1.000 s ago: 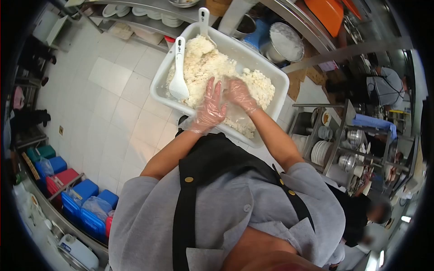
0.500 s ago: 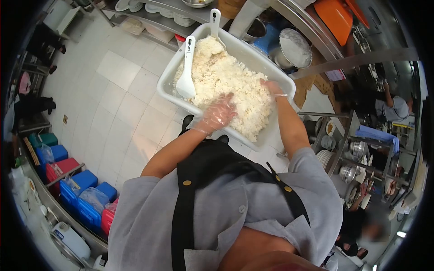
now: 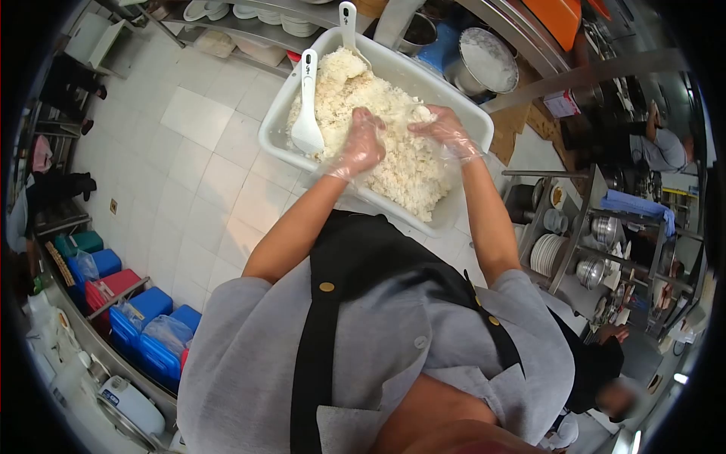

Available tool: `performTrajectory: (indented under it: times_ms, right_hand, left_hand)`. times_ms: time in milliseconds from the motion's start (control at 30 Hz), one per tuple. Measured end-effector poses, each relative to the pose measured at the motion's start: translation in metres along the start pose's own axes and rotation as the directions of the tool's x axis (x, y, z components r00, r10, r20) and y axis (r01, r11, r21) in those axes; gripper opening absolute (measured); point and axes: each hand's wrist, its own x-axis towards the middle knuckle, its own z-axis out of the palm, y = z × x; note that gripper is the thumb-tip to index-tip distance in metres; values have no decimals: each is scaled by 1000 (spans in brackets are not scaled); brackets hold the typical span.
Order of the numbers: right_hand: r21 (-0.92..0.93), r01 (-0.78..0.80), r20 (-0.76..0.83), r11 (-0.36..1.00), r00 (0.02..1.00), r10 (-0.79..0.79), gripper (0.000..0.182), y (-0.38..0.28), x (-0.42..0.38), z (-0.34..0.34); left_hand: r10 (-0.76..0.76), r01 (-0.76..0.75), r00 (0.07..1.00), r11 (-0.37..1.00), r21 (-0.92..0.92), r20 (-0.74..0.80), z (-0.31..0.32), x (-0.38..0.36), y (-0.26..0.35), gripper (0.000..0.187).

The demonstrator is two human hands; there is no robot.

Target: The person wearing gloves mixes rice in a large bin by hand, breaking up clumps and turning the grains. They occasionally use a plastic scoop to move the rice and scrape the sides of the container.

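Observation:
A large white tub (image 3: 274, 135) is filled with loose cooked white rice (image 3: 412, 178). My left hand (image 3: 361, 145), in a clear plastic glove, is above the rice with its fingers curled in; what lies inside them is hidden. My right hand (image 3: 448, 130), gloved the same way, grips a small clump of rice (image 3: 420, 114) between thumb and fingers. One white rice paddle (image 3: 308, 113) leans on the tub's left side, its blade on the rice. A second white paddle (image 3: 348, 26) stands in the rice at the far corner.
A metal pot (image 3: 488, 62) with whitish contents stands beyond the tub's right side. Shelves with bowls (image 3: 297, 24) run behind it. A rack with plates (image 3: 547, 253) is at right; blue and red bins (image 3: 140, 306) line the left. Other people are at both sides.
Both hands have risen from the rice and come closer together. The right hand now holds a clump of rice, and the left fingers have curled in.

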Motion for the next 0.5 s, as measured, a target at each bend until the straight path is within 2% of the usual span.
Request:
performTrajectory:
  times_ms: [33, 67, 133, 167, 233, 267, 300, 333, 400, 433, 467, 500]
  right_hand:
    - [121, -79, 36, 990, 997, 75, 44, -6, -3, -1]
    - [164, -78, 68, 983, 995, 68, 45, -10, -8, -2]
    - [249, -76, 128, 965, 991, 45, 47, -16, -16, -5]
    - [210, -26, 75, 977, 997, 11, 47, -15, -22, -6]
    - [120, 68, -27, 990, 997, -66, 48, -9, -44, -6]
    - [-142, 172, 13, 975, 985, -171, 73, -3, -61, 0]
    - [-376, 11, -99, 927, 994, -51, 88, 0, -80, 26]
    - [-565, -170, -236, 807, 971, 39, 103, 5, -92, 57]
    - [-589, -148, -357, 794, 930, -91, 106, 55, -89, 101]
    - [-605, -137, -409, 784, 898, -159, 108, 51, -87, 108]
    - [-586, -232, -410, 777, 911, -37, 99, 47, -79, 97]
    - [-546, -233, -379, 805, 925, 10, 97, 50, -67, 89]
  left_hand:
    - [-36, 37, 999, 996, -81, 11, -4, 8, -1, 38]
    - [-72, 75, 997, 984, -161, 26, -8, 16, -1, 37]
    - [-30, 31, 1000, 984, -175, 5, -17, 30, -6, 37]
    - [-9, 7, 1000, 983, -183, -7, -21, 38, -10, 37]
    - [36, -36, 999, 998, -47, -19, -27, 53, -25, 42]
    - [62, -62, 998, 998, 6, -10, -29, 60, -33, 43]
    - [87, -87, 996, 994, 60, -2, -29, 68, -42, 45]
    - [17, -16, 999, 1000, -10, 42, -28, 76, -50, 47]
    - [-20, 23, 993, 999, -26, 119, -13, 86, -63, 46]
    - [-41, 47, 987, 998, -32, 154, -12, 93, -64, 45]
    - [-65, 59, 974, 998, 32, 217, -10, 100, -63, 45]
    - [-93, 68, 955, 993, 99, 281, -8, 106, -58, 45]
